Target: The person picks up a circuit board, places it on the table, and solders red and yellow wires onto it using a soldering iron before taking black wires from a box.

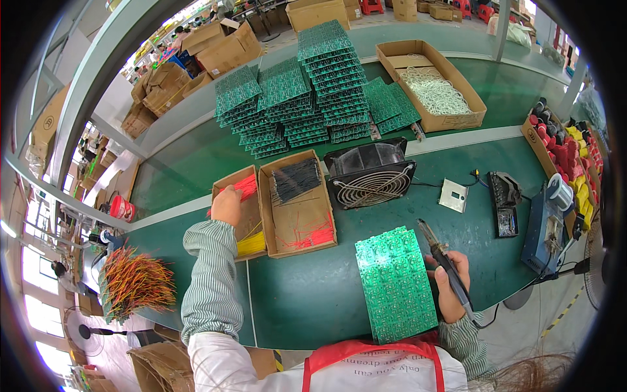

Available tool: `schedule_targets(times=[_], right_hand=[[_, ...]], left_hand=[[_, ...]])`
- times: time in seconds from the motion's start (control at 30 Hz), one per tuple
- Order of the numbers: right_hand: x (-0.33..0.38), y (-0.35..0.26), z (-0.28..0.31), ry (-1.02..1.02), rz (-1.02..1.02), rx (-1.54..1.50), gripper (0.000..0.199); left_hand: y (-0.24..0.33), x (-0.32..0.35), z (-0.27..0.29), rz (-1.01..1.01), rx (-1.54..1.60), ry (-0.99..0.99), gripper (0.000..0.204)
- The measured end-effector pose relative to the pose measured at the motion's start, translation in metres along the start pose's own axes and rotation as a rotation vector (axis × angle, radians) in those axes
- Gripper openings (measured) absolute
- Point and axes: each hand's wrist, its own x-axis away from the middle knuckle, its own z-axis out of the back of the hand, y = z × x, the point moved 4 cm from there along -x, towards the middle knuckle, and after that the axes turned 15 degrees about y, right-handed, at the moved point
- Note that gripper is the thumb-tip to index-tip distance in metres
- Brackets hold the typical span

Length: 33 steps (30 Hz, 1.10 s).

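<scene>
My left hand (226, 205) reaches into a narrow cardboard box (258, 228), its fingers closed on the red wires (247, 186) at the far end. Yellow wires (251, 245) lie at the box's near end. In my right hand (452, 287) is a soldering iron (450, 271), its tip pointing up and away from me. A green circuit board panel (397, 284) lies flat in front of me, just left of the iron. Beside the narrow box, a wider cardboard box (282, 225) contains black wires (296, 179) and more red wires (313, 235).
Behind the boxes stand a black fan (369, 175) and tall stacks of green circuit boards (333, 78). A carton of pale rings (434, 88) is at the back. Solder spool (560, 191), blue soldering station (542, 235) and black iron holder (504, 206) stand right; bundled wires (138, 282) lie left.
</scene>
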Motion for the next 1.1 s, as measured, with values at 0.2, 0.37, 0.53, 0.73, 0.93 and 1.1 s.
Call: schedule_targets(times=[0.2, 0.37, 0.53, 0.73, 0.93, 1.1], right_hand=[[-0.002, -0.024, 0.009, -0.021, 0.036, 0.024, 0.036], [-0.006, -0.040, 0.026, -0.005, 0.094, 0.080, 0.035], [-0.005, -0.049, 0.029, -0.005, 0.093, 0.097, 0.030], [-0.007, -0.056, 0.037, -0.003, 0.125, 0.083, 0.026], [-0.020, -0.074, 0.022, -0.052, 0.227, 0.219, 0.022], [-0.028, -0.101, 0.005, -0.214, 0.301, 0.302, 0.019]], left_hand=[[-0.012, 0.000, 0.026, -0.125, -0.134, 0.047, 0.010], [0.010, 0.006, 0.039, -0.146, -0.341, -0.088, 0.014], [0.024, 0.030, -0.016, -0.203, -0.368, -0.226, 0.015], [0.033, 0.017, 0.027, -0.156, -0.296, -0.252, 0.019], [0.124, 0.040, 0.124, 0.133, 0.869, 0.027, 0.015], [0.197, 0.059, 0.141, 0.191, 1.190, -0.135, 0.013]])
